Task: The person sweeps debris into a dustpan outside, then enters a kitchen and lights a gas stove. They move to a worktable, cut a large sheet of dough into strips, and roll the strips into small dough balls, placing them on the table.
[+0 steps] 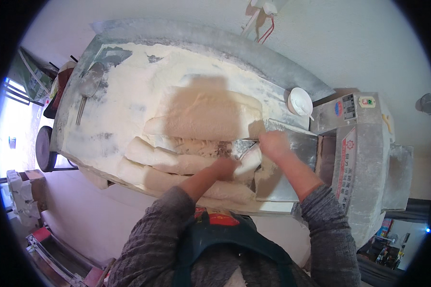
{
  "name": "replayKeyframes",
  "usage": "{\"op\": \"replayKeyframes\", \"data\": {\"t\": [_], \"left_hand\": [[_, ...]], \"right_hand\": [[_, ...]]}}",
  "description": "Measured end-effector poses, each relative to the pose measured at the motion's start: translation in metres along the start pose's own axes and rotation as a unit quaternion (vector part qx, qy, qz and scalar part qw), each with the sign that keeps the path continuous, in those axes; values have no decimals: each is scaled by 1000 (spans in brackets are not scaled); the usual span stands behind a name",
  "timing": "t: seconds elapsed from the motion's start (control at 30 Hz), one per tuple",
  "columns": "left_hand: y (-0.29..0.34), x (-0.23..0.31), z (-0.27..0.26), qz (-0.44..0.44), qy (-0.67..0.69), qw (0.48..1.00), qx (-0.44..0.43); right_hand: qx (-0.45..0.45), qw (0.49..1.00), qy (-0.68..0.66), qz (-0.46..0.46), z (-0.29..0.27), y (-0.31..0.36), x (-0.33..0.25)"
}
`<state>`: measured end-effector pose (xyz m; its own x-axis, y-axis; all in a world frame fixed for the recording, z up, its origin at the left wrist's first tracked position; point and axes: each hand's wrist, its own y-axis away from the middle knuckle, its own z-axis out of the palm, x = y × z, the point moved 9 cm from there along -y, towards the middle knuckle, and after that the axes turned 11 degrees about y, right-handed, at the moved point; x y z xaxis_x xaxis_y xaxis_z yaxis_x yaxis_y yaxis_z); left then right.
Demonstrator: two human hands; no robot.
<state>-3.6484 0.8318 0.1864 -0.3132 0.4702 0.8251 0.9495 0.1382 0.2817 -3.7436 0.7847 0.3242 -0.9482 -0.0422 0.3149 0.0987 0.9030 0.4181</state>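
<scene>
1. Pale wall [368, 52] beyond, with a floured tabletop [93, 143] spread before it; metal ladle [90, 82] lying toward the far left end.
2. See three long dough pieces laid crosswise, roughly side by side: thick far roll [155, 126] behind, middle strip [163, 159] next, near strip [146, 177] along the front edge; broad dark shadow over the far roll.
3. Right of these, a metal plate [297, 167] with a powdery patch on its near left part, just beside a grey machine [368, 158].
4. Near the machine's far left corner, a white bowl [300, 100] with a handle over its rim.
5. Between both hands, a pale dough flap [249, 160], slanting from upper right to lower left, above the right ends of the strips.
6. Right hand [274, 145] curled closed, pinching the upper end of the flap.
7. Left hand [226, 167] at the lower end, beside the middle strip's right end, fingers bent; cannot tell how firmly pressed together, with the fingertips hidden.
8. Grey sleeves [153, 227] on both forearms, dark apron [225, 237] between.
</scene>
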Motion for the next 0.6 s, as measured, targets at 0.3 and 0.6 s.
{"op": "replayKeyframes", "data": {"t": [0.3, 0.6], "left_hand": [[23, 6, -33, -59, -6, 994, 95], [13, 27, -2, -27, -70, 993, 96]], "right_hand": [[0, 999, -18, 31, -12, 70, 16], [-10, 999, -4, 42, 35, 18, 37]]}}
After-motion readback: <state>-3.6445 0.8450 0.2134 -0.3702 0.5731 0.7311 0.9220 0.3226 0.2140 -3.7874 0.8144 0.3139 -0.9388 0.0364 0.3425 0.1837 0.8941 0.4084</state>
